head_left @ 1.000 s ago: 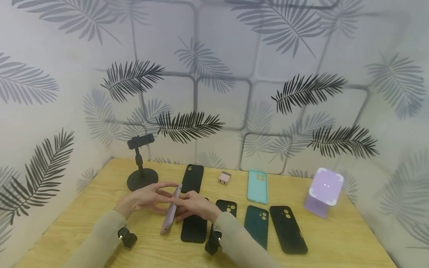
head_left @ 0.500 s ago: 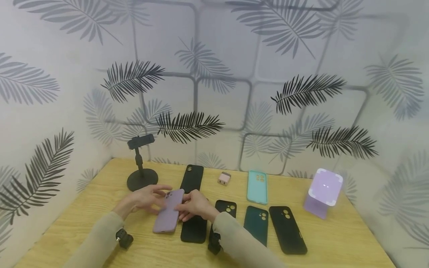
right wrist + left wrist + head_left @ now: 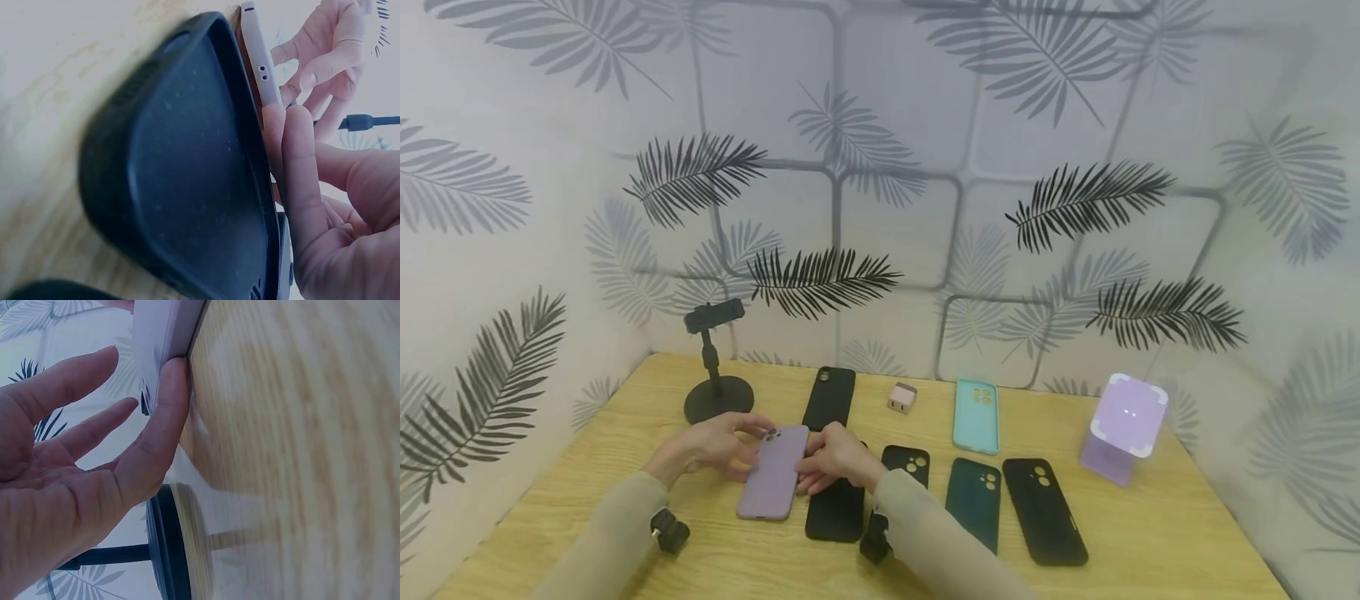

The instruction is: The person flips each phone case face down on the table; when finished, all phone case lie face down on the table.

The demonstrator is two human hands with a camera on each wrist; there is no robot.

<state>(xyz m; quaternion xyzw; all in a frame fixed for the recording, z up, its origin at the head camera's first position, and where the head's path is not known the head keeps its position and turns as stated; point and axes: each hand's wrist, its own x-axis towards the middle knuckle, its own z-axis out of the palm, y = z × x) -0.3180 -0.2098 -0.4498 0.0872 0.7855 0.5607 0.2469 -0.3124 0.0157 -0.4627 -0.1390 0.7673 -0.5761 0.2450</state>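
Observation:
A lavender phone case lies with its camera cutouts showing, on the left half of the wooden table. My left hand is at its left side; in the left wrist view the thumb touches the edge of the case while the other fingers spread loosely. From the right, my right hand reaches the opposite edge, and in the right wrist view straight fingertips meet that edge. Directly beneath the right hand is a black phone case, hollow side up; its upper part is hidden in the head view.
More cases lie around: black, partly covered black, dark green, black and turquoise. A pink charger plug sits behind. A black phone stand is at back left, a purple stand at right.
The lavender phone case has turned from edge-on between both hands to lying with its back facing up, slightly farther left. The left hand has shifted a little left with it.

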